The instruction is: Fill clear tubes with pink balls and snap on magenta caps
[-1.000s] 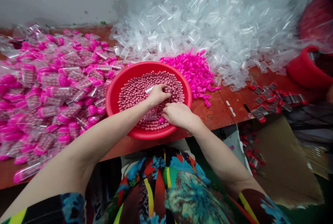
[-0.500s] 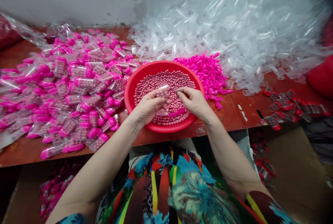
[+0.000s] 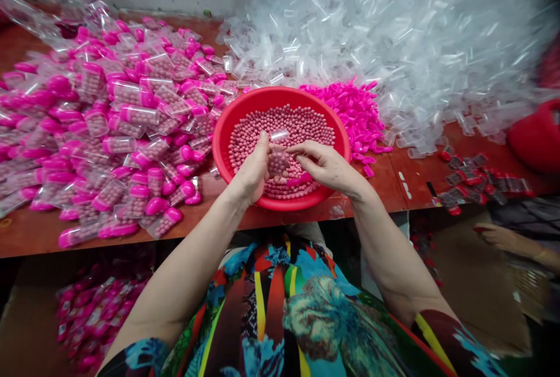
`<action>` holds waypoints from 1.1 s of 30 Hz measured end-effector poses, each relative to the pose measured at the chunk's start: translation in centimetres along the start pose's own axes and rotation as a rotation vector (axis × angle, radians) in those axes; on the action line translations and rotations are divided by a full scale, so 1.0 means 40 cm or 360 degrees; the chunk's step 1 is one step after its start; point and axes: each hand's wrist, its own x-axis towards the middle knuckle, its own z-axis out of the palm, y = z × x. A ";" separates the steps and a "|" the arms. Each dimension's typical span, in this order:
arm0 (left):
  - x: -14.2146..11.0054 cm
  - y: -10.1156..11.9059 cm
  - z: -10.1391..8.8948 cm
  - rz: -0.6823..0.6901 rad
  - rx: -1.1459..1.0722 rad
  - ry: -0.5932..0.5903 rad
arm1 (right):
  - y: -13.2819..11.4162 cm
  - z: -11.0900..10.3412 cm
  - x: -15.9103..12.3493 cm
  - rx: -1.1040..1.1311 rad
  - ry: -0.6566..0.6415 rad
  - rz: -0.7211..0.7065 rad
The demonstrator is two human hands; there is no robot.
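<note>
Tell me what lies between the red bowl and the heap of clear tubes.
In the head view, a pile of loose pink caps lies between the red bowl and the clear tubes, touching the bowl's far right rim.

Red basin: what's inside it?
The red basin holds a layer of small pink balls. The left hand and right hand, holding a clear tube, cover the near part; the bottom is hidden.

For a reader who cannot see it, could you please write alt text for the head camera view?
Over a round red plastic basin of small pink beads, the left hand holds a clear plastic tube filled with beads while the right hand touches its end. Pink-capped filled tubes lie left, loose pink caps and empty clear tubes beyond.
</note>
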 end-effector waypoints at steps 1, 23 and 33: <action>0.001 0.001 -0.001 -0.0009 -0.0021 -0.0011 | 0.001 0.001 -0.003 0.0030 -0.0008 0.0032; -0.024 0.022 -0.008 0.0073 -0.0368 -0.0203 | 0.040 -0.013 -0.015 -0.0503 -0.0407 0.0182; -0.012 0.033 0.003 -0.0045 -0.0519 -0.0159 | 0.046 0.010 0.001 -0.0956 -0.0778 0.0279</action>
